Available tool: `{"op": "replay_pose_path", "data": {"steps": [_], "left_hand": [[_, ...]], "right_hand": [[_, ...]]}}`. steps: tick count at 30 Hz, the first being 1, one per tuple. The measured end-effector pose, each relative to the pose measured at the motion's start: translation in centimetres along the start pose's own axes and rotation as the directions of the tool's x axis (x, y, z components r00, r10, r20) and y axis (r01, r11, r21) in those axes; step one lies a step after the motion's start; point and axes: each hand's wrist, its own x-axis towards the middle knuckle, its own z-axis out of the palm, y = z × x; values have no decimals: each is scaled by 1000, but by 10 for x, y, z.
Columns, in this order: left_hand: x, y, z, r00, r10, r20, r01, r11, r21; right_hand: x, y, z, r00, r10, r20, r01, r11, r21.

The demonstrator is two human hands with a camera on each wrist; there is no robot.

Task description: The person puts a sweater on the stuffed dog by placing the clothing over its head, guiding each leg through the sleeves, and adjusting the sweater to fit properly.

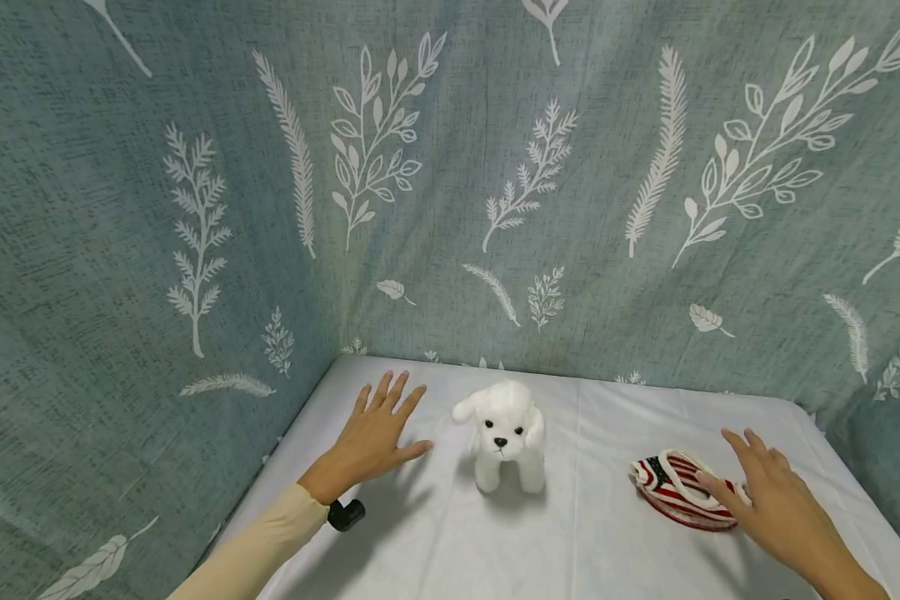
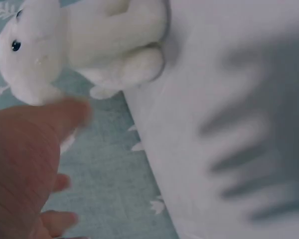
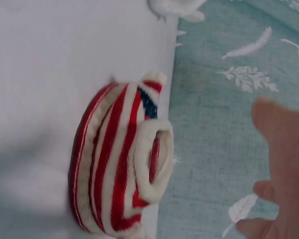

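A white plush dog [image 1: 508, 408] with black eyes and nose stands upright near the middle of the white-covered table, facing the head camera. My left hand [image 1: 372, 439] hovers to its left, fingers spread, holding nothing. In the left wrist view the plush dog [image 2: 109, 37] appears sideways beyond the thumb. To the right lies a small knitted pet sweater [image 1: 663, 496], red and white striped with a dark blue patch and a thick white collar. Above its right end, my right hand [image 1: 783, 508] holds nothing, its thumb overlapping the sweater in the head view. The right wrist view shows the sweater's collar opening [image 3: 154, 162].
A white cloth [image 1: 525, 550] covers the table. Green-blue fabric walls [image 1: 435, 317] with white leaf prints enclose its back and sides. A dark wrist device [image 1: 345, 514] sits on the left wrist. Hand shadows fall on the cloth.
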Motion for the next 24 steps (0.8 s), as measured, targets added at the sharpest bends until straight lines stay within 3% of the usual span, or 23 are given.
{"op": "replay_pose_path", "data": {"steps": [4, 12, 18, 24], "left_hand": [[-1, 2, 2, 1000, 1, 25, 1, 996, -88], [1, 11, 8, 992, -76, 105, 101, 960, -260], [5, 25, 17, 988, -14, 155, 66, 939, -337], [7, 38, 28, 979, 54, 199, 48, 879, -474]], "right_hand": [[1, 1, -1, 997, 56, 57, -58, 998, 29], [2, 11, -2, 975, 168, 145, -180, 981, 74], [-3, 23, 6, 945, 201, 258, -235, 966, 110], [-10, 29, 11, 908, 267, 323, -334, 926, 174]]}}
